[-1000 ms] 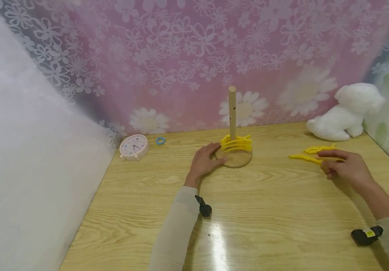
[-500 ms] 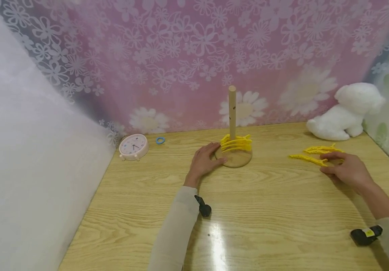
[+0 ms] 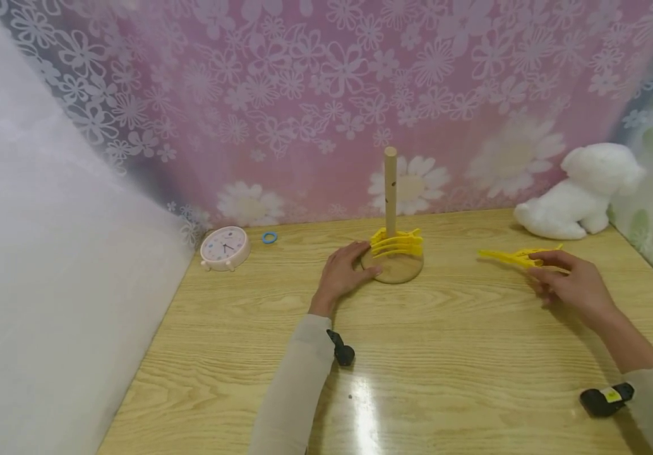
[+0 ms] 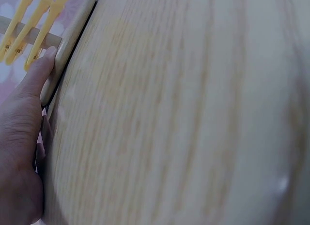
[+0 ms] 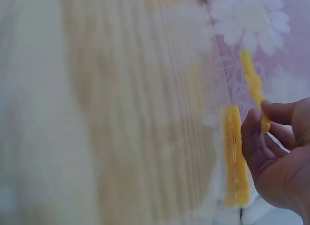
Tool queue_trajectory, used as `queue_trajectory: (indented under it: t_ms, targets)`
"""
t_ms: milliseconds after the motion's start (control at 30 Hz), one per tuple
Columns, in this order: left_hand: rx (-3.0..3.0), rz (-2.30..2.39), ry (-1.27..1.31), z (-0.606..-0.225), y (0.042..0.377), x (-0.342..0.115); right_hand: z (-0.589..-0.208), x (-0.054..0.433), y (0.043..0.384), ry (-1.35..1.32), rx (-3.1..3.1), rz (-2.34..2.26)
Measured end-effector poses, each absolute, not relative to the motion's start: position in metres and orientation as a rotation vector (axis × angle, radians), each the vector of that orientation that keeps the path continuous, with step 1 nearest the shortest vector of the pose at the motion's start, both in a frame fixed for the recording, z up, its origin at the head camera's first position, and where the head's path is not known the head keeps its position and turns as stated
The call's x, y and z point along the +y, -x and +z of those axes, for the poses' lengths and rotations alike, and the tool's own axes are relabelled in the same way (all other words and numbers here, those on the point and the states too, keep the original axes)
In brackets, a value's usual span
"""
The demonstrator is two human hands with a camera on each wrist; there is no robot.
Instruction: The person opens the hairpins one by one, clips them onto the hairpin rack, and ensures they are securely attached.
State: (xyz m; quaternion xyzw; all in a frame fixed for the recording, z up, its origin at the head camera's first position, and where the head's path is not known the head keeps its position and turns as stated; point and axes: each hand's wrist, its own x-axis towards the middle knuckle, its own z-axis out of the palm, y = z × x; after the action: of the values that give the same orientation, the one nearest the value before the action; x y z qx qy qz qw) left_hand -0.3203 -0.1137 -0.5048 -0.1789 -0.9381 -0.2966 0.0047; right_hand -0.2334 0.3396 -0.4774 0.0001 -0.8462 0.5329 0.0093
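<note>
Head view: at three o'clock from the wooden base, my right hand pinches a yellow clip; end-hold could let it twist. Left hand grips the base.

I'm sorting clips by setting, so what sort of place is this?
Probably a small tabletop nook set up indoors, perhaps for filming: a wood-grain table backed by a flowered pink curtain, with a clock and a white stuffed dog on it.

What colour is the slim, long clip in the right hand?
The slim, long clip in the right hand is yellow, shown best in the right wrist view.
</note>
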Motion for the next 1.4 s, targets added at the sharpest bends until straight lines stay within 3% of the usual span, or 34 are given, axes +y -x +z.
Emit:
queue_trajectory:
  t_ms: [300, 667, 1400]
  targets:
    - [-2.945, -0.913, 0.569, -0.503, 0.322, -0.112, -0.466, 0.307, 0.244, -0.132, -2.482, 1.658]
    - [-2.925, -0.92, 0.58, -0.496, 0.323, -0.109, -0.445, 0.26, 0.26, -0.099, -2.455, 1.389]
    - [-2.926, -0.956, 0.547, -0.505, 0.319, -0.115, -0.448, 0.177, 0.302, -0.107, -2.305, 1.246]
